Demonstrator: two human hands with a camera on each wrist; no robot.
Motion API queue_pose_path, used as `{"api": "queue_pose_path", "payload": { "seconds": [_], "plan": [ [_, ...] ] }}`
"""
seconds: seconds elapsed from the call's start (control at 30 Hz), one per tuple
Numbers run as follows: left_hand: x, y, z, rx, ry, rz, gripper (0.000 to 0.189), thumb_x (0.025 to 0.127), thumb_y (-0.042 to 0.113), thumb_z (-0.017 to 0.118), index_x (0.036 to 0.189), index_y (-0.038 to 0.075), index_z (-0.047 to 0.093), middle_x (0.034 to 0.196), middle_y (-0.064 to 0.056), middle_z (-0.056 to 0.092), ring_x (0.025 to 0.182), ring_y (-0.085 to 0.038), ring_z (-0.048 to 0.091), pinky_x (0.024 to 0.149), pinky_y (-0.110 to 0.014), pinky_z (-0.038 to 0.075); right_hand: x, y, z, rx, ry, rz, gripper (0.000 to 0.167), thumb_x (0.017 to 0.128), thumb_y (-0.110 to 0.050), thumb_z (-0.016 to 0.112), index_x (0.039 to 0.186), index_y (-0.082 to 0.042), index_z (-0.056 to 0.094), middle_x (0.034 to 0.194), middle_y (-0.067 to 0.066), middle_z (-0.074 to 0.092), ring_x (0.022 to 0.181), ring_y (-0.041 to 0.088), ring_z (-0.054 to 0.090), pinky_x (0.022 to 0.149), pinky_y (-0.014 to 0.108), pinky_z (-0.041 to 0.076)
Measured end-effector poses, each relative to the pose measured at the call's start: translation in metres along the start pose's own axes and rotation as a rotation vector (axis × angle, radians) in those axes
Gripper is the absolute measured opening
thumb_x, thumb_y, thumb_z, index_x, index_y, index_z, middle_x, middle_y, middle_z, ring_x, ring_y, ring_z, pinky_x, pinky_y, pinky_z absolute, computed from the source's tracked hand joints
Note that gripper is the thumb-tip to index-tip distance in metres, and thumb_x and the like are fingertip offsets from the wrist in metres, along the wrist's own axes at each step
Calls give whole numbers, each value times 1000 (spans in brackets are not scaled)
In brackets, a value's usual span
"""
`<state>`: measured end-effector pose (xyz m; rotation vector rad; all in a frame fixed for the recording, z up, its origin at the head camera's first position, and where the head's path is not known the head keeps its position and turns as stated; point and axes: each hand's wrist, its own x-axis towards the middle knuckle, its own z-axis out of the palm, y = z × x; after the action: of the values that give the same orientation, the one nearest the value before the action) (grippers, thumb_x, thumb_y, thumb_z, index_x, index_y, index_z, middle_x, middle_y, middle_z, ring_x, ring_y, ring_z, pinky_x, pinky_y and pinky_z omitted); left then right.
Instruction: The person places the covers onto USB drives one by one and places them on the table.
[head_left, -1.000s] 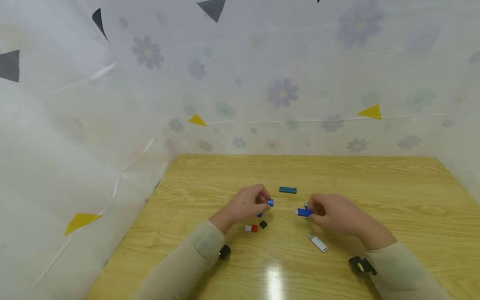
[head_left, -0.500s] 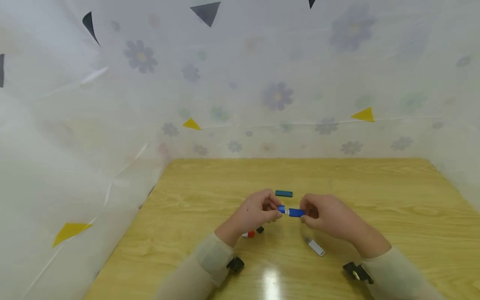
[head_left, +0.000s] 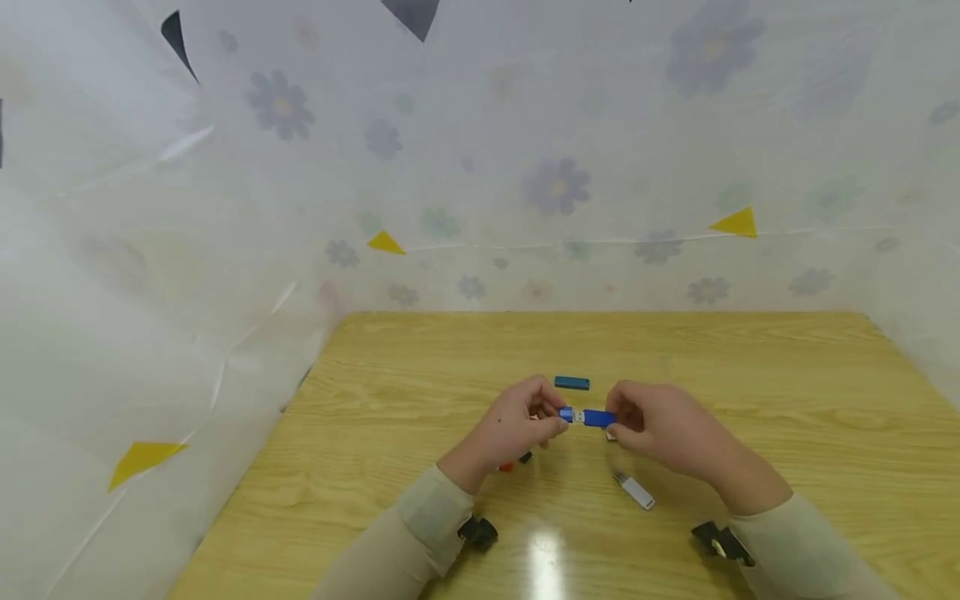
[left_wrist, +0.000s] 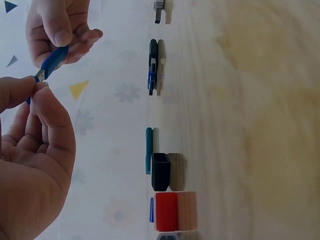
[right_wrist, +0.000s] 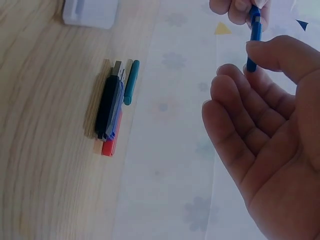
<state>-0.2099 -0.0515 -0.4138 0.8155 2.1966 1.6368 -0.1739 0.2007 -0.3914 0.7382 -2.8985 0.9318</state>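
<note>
Between thumb and fingertips, my left hand (head_left: 517,423) pinches a small blue cap (head_left: 566,414). A blue USB flash drive (head_left: 598,418) is pinched at its back end by my right hand (head_left: 666,429). Its silver plug points left at the cap, and part of the metal shows between the blue pieces. Both are held up off the table, in line with each other; the left wrist view shows the drive (left_wrist: 54,61) tilted, with the plug near the left fingertips. The other fingers of the right hand spread loosely below the drive in the right wrist view.
Beyond the hands lies a teal flash drive (head_left: 572,382). A white flash drive (head_left: 634,490) lies nearer, on the right. A black cap (left_wrist: 161,172) and a red piece (left_wrist: 166,211) sit by the left hand. A dark drive (right_wrist: 106,102) lies beside a blue one on the wooden table (head_left: 450,342).
My hands have come together: the blue cap moved right and the flash drive slightly left until the plug met the cap's end. Over the last half second slightly more plug shows.
</note>
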Motion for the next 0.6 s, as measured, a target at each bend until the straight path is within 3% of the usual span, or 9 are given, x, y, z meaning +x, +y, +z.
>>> {"api": "queue_pose_path", "payload": {
  "seconds": [0.2, 0.33, 0.43, 0.6],
  "plan": [
    [-1, 2, 1, 26, -7, 11, 11, 97, 13, 70, 105, 12, 62, 89, -1, 66, 74, -22, 63, 67, -49, 57, 0, -2, -1, -9, 10, -11, 13, 92, -13, 74, 95, -20, 63, 76, -16, 61, 66, 1, 58, 60, 26, 51],
    [-2, 4, 3, 21, -8, 7, 11, 97, 14, 70, 105, 13, 62, 89, -1, 66, 78, -30, 64, 69, -53, 56, -1, -4, -1, 4, 19, -19, 13, 91, -12, 74, 95, -19, 64, 76, -16, 61, 67, 1, 59, 61, 26, 51],
    [-2, 3, 4, 16, -6, 2, 11, 97, 13, 70, 106, 13, 62, 89, -2, 66, 80, -36, 64, 70, -55, 56, -2, -5, 0, 73, 21, 2, 12, 93, -13, 74, 98, -17, 64, 79, -12, 65, 71, 3, 62, 63, 27, 53],
    [-2, 4, 5, -22, 0, -8, 11, 97, 12, 69, 106, 14, 63, 89, -4, 67, 82, -40, 64, 72, -58, 55, -5, -6, 0, 302, 20, 79, 12, 98, -21, 70, 104, -14, 63, 87, 2, 70, 79, 21, 69, 67, 35, 56]
  ]
}}
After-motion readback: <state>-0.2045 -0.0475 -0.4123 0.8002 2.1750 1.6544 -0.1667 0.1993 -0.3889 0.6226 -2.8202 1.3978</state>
